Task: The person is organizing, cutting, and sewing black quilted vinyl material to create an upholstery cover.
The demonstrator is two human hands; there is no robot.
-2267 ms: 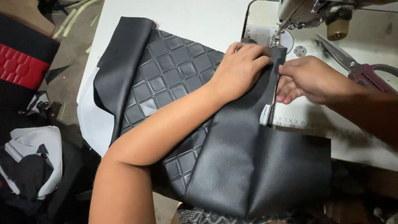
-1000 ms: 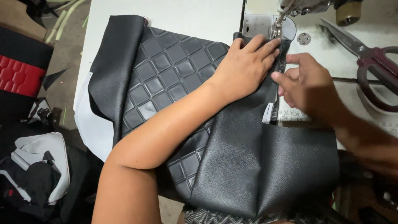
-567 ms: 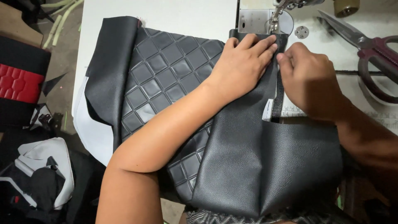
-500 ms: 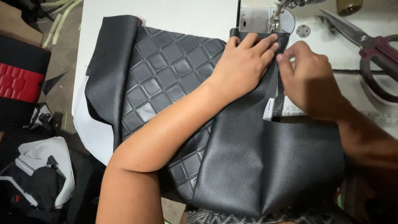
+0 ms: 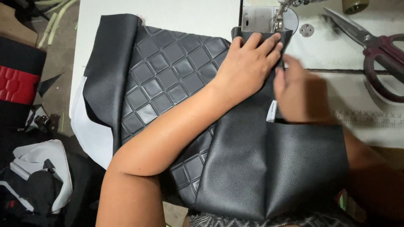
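Note:
A black leatherette piece (image 5: 261, 168) with a diamond-quilted panel (image 5: 164, 80) lies on the white sewing table (image 5: 168, 14). My left hand (image 5: 248, 65) presses flat on the fabric, fingers pointing at the sewing machine's presser foot (image 5: 278, 19). My right hand (image 5: 301, 94), blurred by motion, rests on the fabric's right edge just beside the seam, by a small white label (image 5: 272, 111). Whether it pinches the edge is unclear.
Large maroon-handled scissors (image 5: 370, 44) lie on the table at the right. A printed ruler strip (image 5: 370, 120) runs along the table's front. On the floor at left are a red quilted cushion (image 5: 17, 84) and grey-white fabric pieces (image 5: 42, 168).
Both hands and the fabric sit further up toward the needle than before. My right hand has slid along the fabric edge and is now blurred.

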